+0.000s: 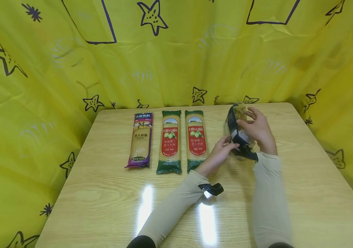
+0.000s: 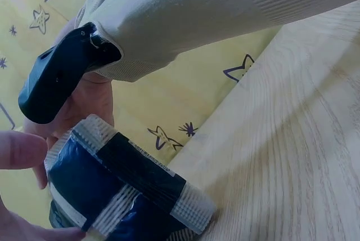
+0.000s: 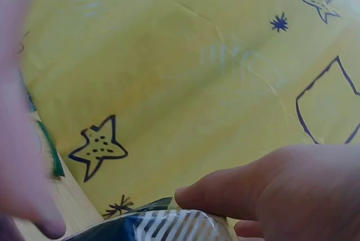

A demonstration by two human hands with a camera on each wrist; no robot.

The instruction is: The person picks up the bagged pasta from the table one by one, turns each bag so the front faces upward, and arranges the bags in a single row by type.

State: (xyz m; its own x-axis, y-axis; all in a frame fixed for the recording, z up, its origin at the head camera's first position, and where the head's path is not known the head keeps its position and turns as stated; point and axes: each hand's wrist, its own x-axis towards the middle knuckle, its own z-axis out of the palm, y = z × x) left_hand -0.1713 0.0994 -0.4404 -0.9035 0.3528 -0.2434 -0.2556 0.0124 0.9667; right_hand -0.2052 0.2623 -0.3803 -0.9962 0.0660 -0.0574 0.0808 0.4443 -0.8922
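Observation:
A dark blue and clear bag of what looks like pasta (image 1: 234,127) stands tilted at the back right of the table, between both hands. My left hand (image 1: 218,155) pinches its lower left edge, thumb in front. On the upper right side my right hand (image 1: 260,129) grips it with thumb and curled fingers. The left wrist view shows the bag's crimped end (image 2: 146,165) close to the tabletop. Low in the right wrist view, a striped clear part of the bag (image 3: 180,225) shows beside a thumb.
Left of the hands, two green-ended spaghetti packs (image 1: 169,143) (image 1: 196,136) and a purple spaghetti pack (image 1: 140,141) lie in a row on the wooden table (image 1: 102,193). My left forearm crosses near the rightmost pack's lower end. A yellow patterned curtain (image 1: 170,62) hangs behind.

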